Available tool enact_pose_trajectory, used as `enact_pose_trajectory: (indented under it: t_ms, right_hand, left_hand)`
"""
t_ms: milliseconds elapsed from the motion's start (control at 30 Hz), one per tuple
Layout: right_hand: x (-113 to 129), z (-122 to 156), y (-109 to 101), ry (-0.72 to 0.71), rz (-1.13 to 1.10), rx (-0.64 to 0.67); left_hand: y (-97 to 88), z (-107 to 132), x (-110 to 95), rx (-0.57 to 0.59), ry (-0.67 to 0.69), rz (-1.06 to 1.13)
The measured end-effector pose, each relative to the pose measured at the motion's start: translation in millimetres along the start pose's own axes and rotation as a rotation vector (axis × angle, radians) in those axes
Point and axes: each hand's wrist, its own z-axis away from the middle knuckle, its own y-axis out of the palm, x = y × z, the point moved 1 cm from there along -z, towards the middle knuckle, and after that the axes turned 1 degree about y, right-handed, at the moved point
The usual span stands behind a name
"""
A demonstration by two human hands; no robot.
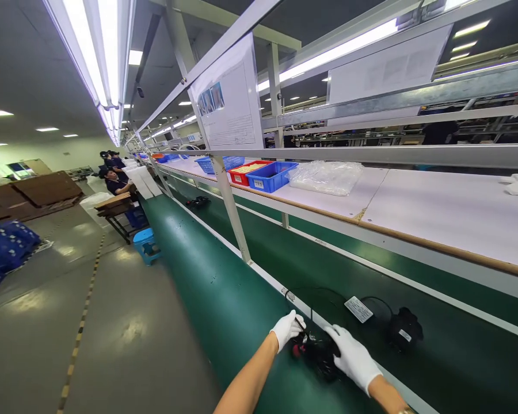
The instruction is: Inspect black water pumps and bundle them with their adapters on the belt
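Observation:
My left hand (287,330), in a white glove, has its fingers closed on a thin black cable (300,325). Just below lies a glossy black device (323,359) with a red round part (296,349), on the green worktop. My right hand (354,357), gloved too, grips the right side of this device, thumb and fingers around its edge. From beside my left hand, a black cord arches over the white rail to the right. A white printed label (358,309) is on a cord leading to another black device (404,330) on the green conveyor belt.
The green worktop (198,253) runs away along a white rail and post (231,213). Behind the belt, a shelf (435,213) bears blue bins (271,177), a red bin (246,172) and clear plastic bags (326,177). A blue stool (147,247) and people (114,181) are farther left.

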Motion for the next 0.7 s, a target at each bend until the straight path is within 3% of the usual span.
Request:
enact_pose_trajectory:
  t_ms: [133,267,333,433,567,633,700]
  right_hand:
    - [-26,28,-59,0.199,-0.522,-0.261]
    - [-6,52,-113,0.126,-1.01,-0.416]
    - [14,63,-123,0.065,-1.16,-0.405]
    - [36,75,-122,0.033,-1.286,-0.377]
    - [39,84,-117,0.118,-1.29,-0.539]
    - [37,85,-117,0.222,-1.237,-0.679]
    - [37,79,-116,0.311,-1.149,-0.786]
  left_hand:
    - [2.2,11,13,0.098,0.181,-0.417]
    - [26.9,11,29,0.15,0.338,-0.732]
    - [37.5,5,32,0.133,0.384,-0.846]
    - [41.5,-6,28,0.101,0.425,-0.985]
    - [19.1,-20,2,0.088,0.432,-1.138]
    - [-0.7,-30,-26,0.079,0.426,-1.195]
    - [-20.0,-46,-67,0.06,0.427,-1.233]
